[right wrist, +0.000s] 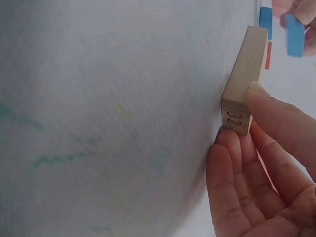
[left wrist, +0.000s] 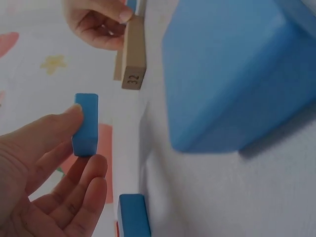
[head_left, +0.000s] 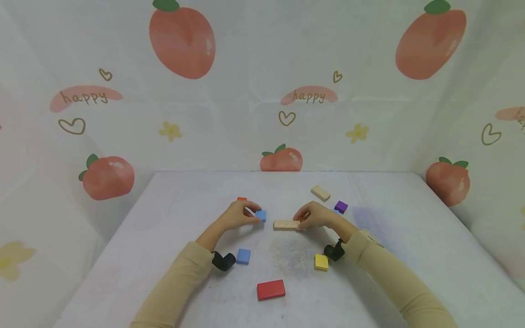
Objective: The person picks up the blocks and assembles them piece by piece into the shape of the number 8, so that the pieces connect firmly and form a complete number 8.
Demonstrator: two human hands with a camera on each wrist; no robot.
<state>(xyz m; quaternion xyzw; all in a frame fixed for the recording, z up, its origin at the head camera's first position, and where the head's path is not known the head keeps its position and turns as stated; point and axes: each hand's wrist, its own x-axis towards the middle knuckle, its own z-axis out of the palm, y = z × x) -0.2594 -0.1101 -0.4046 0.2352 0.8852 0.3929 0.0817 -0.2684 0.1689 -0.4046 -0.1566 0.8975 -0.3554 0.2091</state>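
My left hand (head_left: 239,214) pinches a small blue block (head_left: 260,216) between thumb and fingers. In the left wrist view this blue block (left wrist: 86,126) stands upright in the grip, apart from the tabletop. To its right lies a long plain wooden block (head_left: 285,225) marked 32, and my right hand (head_left: 313,215) grips its right end. The right wrist view shows thumb and fingers on opposite sides of the wooden block (right wrist: 247,69), which lies along the table or just over it; I cannot tell which.
Nearer me lie a blue block (head_left: 243,256), a yellow block (head_left: 321,262) and a red block (head_left: 271,290). Farther back are an orange-red block (head_left: 242,199), another wooden block (head_left: 321,193) and a purple block (head_left: 341,207). A blue block (head_left: 335,211) is partly hidden behind the right hand.
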